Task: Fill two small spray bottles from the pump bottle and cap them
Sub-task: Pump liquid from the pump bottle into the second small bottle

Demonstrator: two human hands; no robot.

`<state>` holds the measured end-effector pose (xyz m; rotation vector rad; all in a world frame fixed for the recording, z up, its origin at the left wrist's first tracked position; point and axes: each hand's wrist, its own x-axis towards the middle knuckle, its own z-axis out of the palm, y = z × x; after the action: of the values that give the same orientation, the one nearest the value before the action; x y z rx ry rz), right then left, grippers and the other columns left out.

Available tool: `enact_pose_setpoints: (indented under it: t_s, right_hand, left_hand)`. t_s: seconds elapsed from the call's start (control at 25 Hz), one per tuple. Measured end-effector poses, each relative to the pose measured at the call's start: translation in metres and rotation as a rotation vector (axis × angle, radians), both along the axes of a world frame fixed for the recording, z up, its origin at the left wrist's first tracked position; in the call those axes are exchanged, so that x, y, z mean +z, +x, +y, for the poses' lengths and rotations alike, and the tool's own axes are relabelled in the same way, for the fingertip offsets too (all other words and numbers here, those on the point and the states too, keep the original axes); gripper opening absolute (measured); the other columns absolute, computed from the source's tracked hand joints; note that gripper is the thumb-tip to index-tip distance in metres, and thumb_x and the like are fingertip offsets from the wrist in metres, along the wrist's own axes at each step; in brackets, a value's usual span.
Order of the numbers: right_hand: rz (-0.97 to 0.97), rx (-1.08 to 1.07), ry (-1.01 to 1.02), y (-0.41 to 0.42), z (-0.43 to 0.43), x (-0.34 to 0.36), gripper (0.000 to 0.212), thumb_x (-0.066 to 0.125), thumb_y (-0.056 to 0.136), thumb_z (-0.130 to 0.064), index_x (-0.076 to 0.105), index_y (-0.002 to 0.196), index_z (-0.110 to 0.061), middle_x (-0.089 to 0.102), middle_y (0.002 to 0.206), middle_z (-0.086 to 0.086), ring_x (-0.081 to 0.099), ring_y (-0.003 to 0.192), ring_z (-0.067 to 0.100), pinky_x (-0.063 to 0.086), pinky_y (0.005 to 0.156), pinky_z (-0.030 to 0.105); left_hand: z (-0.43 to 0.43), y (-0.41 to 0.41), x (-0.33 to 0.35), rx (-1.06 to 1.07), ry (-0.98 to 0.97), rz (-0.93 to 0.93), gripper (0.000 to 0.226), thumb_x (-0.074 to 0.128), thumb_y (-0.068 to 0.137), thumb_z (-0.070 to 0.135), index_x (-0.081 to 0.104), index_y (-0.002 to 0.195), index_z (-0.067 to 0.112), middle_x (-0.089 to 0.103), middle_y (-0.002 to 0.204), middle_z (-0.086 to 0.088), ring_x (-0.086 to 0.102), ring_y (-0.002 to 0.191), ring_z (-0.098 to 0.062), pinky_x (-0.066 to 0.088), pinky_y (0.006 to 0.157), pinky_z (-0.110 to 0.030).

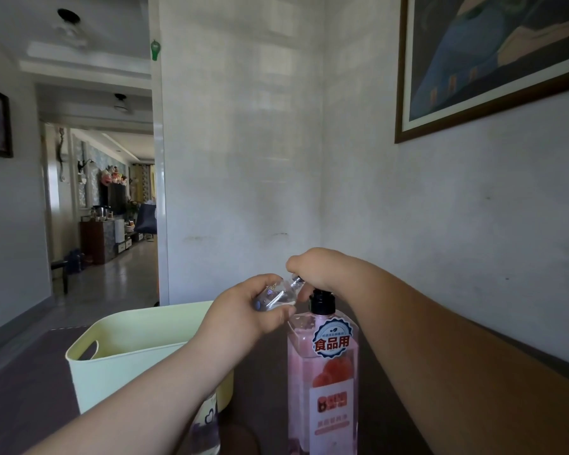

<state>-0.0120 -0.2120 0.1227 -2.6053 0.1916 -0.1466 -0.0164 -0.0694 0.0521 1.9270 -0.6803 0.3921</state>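
A tall pump bottle (pixel 322 372) of pink liquid with a black collar stands low in the middle of the head view. My right hand (pixel 319 269) rests closed on top of its pump head, which is hidden under the palm. My left hand (pixel 247 310) grips a small clear spray bottle (pixel 278 295), tilted with its open neck up against the pump spout. A second small clear bottle (pixel 207 428) with a heart print stands under my left forearm, partly hidden.
A pale green plastic tub (pixel 119 353) with a handle slot sits on the dark table (pixel 30 405) left of the pump bottle. White walls close in behind and to the right. A hallway opens at the left.
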Motion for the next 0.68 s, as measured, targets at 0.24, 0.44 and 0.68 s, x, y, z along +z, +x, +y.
enact_pose_setpoints:
  t_s: [0.24, 0.44, 0.68]
  right_hand:
    - [-0.034, -0.019, 0.121, -0.004, 0.001, 0.013, 0.038, 0.039, 0.092, -0.029, 0.060, 0.112, -0.004, 0.073, 0.103, 0.014, 0.059, 0.078, 0.026, 0.043, 0.068, 0.028]
    - [0.003, -0.021, 0.084, -0.004, 0.002, 0.010, 0.025, 0.041, 0.091, -0.027, 0.058, 0.094, -0.009, 0.067, 0.069, 0.006, 0.053, 0.063, 0.021, 0.035, 0.055, 0.026]
    - [-0.011, 0.010, 0.019, 0.000, 0.001, -0.003, 0.024, 0.036, 0.093, -0.022, 0.054, 0.080, -0.010, 0.070, 0.108, 0.017, 0.045, 0.073, 0.022, 0.031, 0.059, 0.029]
  left_hand:
    - [0.002, -0.001, 0.008, 0.021, -0.014, -0.006, 0.035, 0.075, 0.074, 0.024, 0.065, 0.107, 0.027, 0.070, 0.094, 0.005, 0.061, 0.082, -0.009, 0.038, 0.062, -0.001]
    - [0.000, 0.000, 0.007, 0.018, -0.013, -0.012, 0.036, 0.075, 0.074, 0.023, 0.064, 0.108, 0.026, 0.070, 0.095, 0.005, 0.061, 0.085, -0.009, 0.039, 0.064, -0.001]
    - [-0.002, 0.001, -0.002, 0.012, 0.005, 0.008, 0.036, 0.075, 0.075, 0.024, 0.064, 0.108, 0.026, 0.071, 0.095, 0.006, 0.065, 0.087, -0.007, 0.046, 0.077, -0.016]
